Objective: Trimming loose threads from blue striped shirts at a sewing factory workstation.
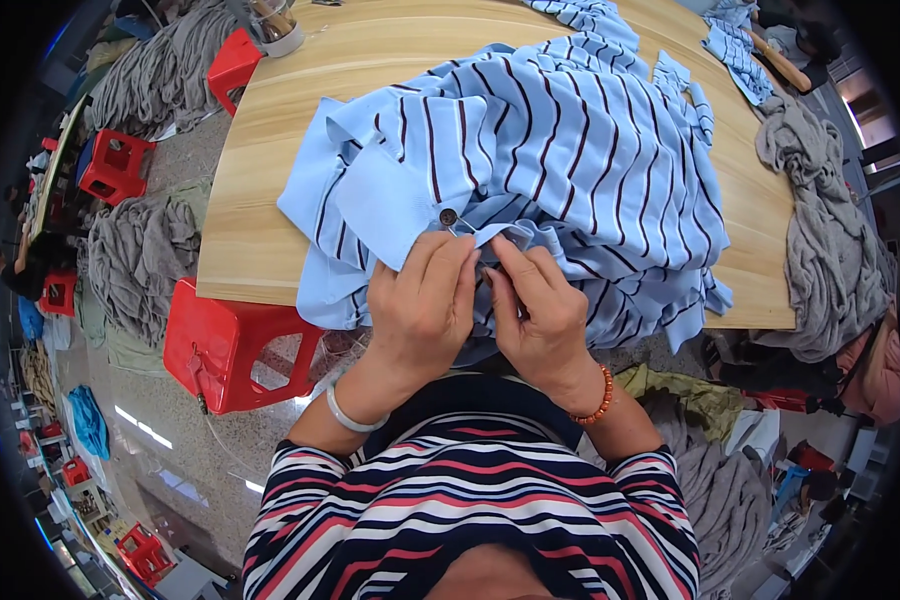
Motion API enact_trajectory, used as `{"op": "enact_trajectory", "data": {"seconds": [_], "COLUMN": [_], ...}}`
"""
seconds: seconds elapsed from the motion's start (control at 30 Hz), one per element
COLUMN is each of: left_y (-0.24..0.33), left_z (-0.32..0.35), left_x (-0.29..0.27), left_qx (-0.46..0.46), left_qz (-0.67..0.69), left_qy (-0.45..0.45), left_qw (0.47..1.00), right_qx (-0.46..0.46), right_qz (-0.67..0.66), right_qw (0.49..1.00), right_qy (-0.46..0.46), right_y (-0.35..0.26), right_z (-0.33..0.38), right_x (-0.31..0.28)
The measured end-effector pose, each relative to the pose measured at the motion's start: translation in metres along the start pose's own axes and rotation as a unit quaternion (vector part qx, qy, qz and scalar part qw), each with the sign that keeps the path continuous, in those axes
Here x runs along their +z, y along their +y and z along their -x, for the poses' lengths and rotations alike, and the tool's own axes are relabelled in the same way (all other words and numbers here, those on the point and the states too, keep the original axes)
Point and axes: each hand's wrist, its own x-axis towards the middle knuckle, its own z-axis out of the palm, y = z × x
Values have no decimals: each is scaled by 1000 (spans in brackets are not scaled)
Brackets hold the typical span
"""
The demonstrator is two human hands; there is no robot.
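Evidently, in the head view, the light-blue striped knit garment (610,140) lies heaped along the near edge of the counter (255,200), probably so that its weight is carried while one small part is within reach. Just below the dark button (448,216), the left hand (420,300) and right hand (542,310) pinch the fabric's edge close together, likely to steady it; anything finer between the fingertips cannot be told.
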Motion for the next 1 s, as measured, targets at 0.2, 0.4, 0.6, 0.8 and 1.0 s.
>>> {"op": "enact_trajectory", "data": {"seconds": [0.2, 0.4, 0.6, 0.8, 1.0], "left_y": [-5, -5, -5, -11, -14], "left_z": [1, -1, -3, -6, -10], "left_x": [5, 13, 20, 24, 20], "left_qx": [14, 6, -7, -15, -39], "left_qz": [6, 26, 32, 41, 71], "left_qy": [61, 126, 140, 135, 116], "left_qw": [998, 992, 990, 990, 990], "right_qx": [0, 8, 9, 23, 38], "right_qz": [-2, -2, 58, 67, 43], "right_qw": [1000, 1000, 998, 997, 998], "right_qy": [-8, -10, -1, 5, 7], "right_y": [-4, -6, -10, -9, -5], "right_z": [1, -1, 0, 2, 4], "right_x": [-3, -1, 4, 8, 5]}}
